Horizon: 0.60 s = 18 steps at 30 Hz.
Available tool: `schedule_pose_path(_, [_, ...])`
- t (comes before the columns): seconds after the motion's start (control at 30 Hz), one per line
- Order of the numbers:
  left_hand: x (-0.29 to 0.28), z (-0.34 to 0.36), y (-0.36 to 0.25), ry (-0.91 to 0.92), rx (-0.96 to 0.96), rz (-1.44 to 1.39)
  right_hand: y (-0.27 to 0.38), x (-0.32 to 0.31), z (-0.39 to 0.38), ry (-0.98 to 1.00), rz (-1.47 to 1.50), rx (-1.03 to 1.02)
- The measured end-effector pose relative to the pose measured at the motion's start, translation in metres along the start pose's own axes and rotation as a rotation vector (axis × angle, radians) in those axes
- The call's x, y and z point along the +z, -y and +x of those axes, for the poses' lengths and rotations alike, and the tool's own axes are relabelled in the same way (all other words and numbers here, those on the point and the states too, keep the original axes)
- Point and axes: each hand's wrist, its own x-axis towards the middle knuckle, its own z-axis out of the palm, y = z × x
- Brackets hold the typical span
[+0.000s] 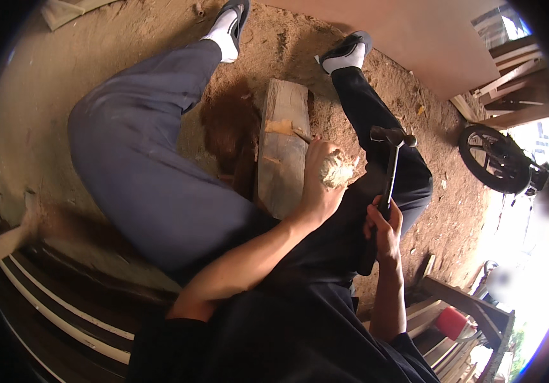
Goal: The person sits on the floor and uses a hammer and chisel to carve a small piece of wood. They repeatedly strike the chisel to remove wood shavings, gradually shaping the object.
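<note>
Between my legs lies a thick wooden block, with a pale, freshly cut patch across its upper part. My left hand is closed around a chisel whose frayed, splintered handle end faces up. The narrow tip of the chisel points at the right edge of the pale patch; I cannot tell whether it touches the wood. In my right hand is a hammer, gripped by its dark handle, its metal head raised over my right thigh, apart from the chisel.
Brown dirt ground surrounds the block. A large flat panel stands at the far right. Further right are stacked timber and a motorcycle wheel. A red container sits among wooden pieces at the lower right; slats lie lower left.
</note>
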Motion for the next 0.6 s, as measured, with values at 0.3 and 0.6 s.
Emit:
schedule_pose_path(0.3, [-0.014,0.000,-0.013,-0.002,0.095,0.183,0.002,0.007,0.000,-0.020,0.054,0.049])
schedule_pose_path(0.6, [-0.009,0.002,-0.005,-0.020,0.116,0.181,0.010,0.003,0.008,-0.024,0.079,0.127])
